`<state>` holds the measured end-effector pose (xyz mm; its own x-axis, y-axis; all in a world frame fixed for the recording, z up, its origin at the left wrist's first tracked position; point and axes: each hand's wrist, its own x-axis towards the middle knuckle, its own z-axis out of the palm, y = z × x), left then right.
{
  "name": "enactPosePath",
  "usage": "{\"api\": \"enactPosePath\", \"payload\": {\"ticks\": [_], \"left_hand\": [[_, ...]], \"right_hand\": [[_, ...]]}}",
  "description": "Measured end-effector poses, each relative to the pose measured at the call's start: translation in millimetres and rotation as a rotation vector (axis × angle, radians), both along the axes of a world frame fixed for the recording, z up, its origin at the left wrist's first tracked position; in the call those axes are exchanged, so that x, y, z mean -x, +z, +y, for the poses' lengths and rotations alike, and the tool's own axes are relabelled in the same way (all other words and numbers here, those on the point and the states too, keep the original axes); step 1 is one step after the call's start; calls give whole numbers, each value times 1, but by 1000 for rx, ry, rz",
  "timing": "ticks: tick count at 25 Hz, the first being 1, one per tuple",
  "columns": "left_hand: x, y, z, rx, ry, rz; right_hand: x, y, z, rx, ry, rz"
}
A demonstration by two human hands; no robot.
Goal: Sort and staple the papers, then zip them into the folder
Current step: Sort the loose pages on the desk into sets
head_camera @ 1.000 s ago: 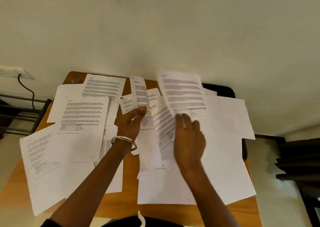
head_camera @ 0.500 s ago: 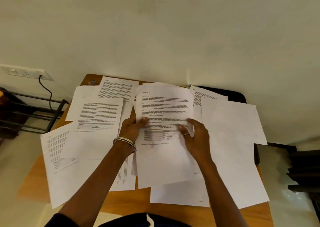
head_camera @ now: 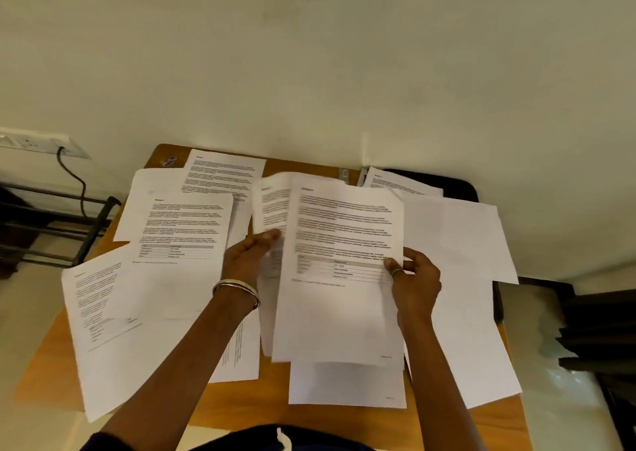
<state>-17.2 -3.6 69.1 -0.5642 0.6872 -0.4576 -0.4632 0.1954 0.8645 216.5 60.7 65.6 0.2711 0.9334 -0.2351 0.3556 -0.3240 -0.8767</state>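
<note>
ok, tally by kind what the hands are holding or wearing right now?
Printed white paper sheets showing in grip: 2, one in the left hand, one in the right hand; more may hide behind.
Silver metal bangle: 1, on the left wrist.
Thin finger ring: 1, on the right hand.
Total: 4

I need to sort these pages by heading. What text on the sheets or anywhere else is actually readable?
None can be read for certain.
Sheet in the right hand: heading, paragraphs and table blurred.
Sheet behind it, at the left hand: blurred.
Sheets on the table: print too small.
</note>
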Motion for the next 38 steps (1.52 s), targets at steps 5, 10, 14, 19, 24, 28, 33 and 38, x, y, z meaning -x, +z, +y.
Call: {"api": "enactPosePath", "payload": {"ticks": [5, 10, 14, 19, 24, 28, 33, 38], "left_hand": [[10, -2, 11, -180, 196, -134], [2, 8, 46, -425, -5, -525], [-35, 1, 75, -416, 44, -542], [-77, -64, 73, 228, -115, 37], [-95, -95, 54, 357, -228, 14], [-93, -88, 45, 307, -482, 226], [-72, -62, 27, 357, -626, 525], [-48, -54, -5, 419, -726, 805]], "right_hand": [[-41, -48, 15, 69, -234, -158], [-60, -87, 24, 121, -32, -297], [-84, -98, 32, 103, 11, -412], [-145, -88, 17, 338, -319, -546], [-179, -96, -8, 461, -356, -475], [-166, -96, -11, 430, -292, -537], [-108, -82, -9, 102, 64, -644], [-38, -87, -41, -227, 570, -588]]}}
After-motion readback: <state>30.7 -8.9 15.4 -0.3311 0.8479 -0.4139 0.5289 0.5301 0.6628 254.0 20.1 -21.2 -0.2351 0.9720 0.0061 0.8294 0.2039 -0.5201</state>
